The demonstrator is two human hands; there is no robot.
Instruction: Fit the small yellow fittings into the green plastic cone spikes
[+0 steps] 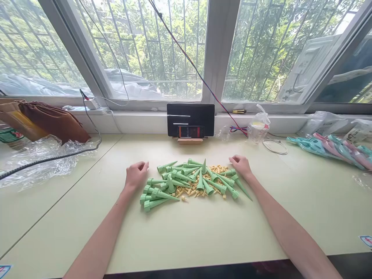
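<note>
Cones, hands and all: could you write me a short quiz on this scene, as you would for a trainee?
1. True or false: the phone lies on top of the cones.
2. What colour are the small pegs? A) blue B) yellow C) red
3. Which is nearer the pegs, the left hand or the right hand?

Key: 1. False; it is propped up behind them. 2. B. 3. The right hand.

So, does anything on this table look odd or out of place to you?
Nothing looks clearly damaged. The green cones lie jumbled among the small tan pieces, pointing every which way, and one tan piece lies loose at the near edge of the pile. At the left, crumpled clear plastic looks untidy, with a dark cable across it.
</note>
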